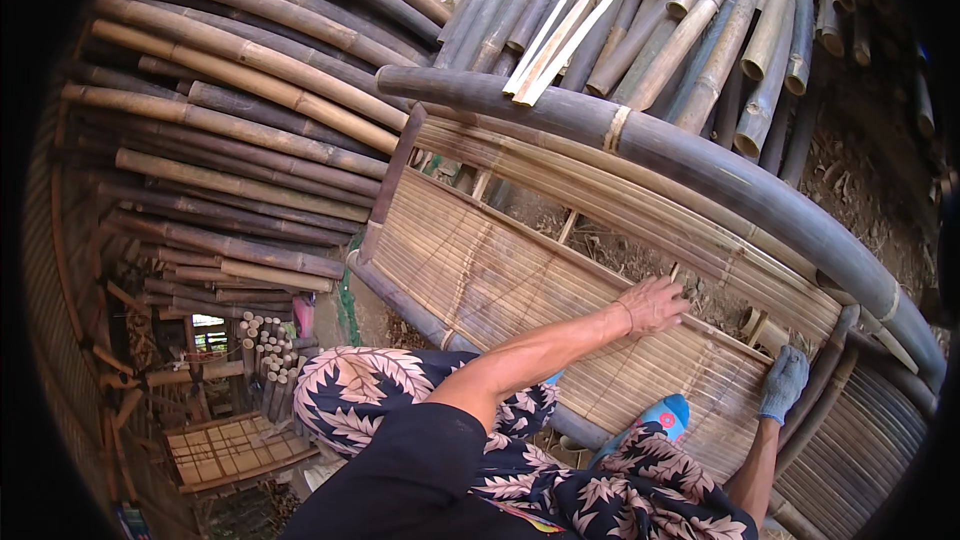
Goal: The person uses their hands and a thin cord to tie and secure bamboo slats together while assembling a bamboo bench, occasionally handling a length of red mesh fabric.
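Below me stretches a bamboo bench, its slatted seat (500,285) running from the upper left to the lower right. My left hand (655,306) is bare, palm down, with its fingers apart at the seat's back edge. It lies beside a thin peg (675,270) in the gap under the slatted backrest (640,210). My right hand (785,383) wears a grey-blue glove and rests at the seat's back right corner, close to the armrest post (820,380). Its fingers are closed; what they hold, if anything, is hidden.
A thick dark bamboo pole (700,155) tops the backrest. Stacked bamboo poles (240,120) fill the left, and cut lengths (690,50) lie behind the bench with pale strips (570,30) on them. My foot in a blue sock (665,418) is on the seat. A second slatted surface (850,450) adjoins at right.
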Motion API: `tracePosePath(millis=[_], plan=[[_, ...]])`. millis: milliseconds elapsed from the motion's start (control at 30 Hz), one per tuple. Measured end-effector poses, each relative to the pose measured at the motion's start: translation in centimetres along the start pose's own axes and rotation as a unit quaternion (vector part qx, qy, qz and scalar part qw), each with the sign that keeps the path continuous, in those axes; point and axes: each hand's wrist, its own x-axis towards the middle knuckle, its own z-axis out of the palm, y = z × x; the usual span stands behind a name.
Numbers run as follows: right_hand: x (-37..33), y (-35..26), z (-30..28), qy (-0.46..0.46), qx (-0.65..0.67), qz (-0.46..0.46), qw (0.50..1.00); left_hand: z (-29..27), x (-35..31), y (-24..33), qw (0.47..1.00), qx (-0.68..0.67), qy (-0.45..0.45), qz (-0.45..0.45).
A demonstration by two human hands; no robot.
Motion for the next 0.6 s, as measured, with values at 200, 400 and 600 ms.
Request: tracePosePath(millis=[200,400,600], plan=[[0.7,-1.4,-4.0,0.085,0.113,0.041,0.989,-0.3,-0.6,-2.4,0.998,0.034,0.043,0.04],[-2.4,-6.2,-24.1,-0.048,0.169,0.12,0.977,-1.0,1.7,3.6,0.971,0.239,-0.01,0.002],[-2.3,-6.8,-34.2,-0.077,0.257,0.012,0.963,-0.8,10.7,20.2,0.947,-0.294,-0.118,0.055]])
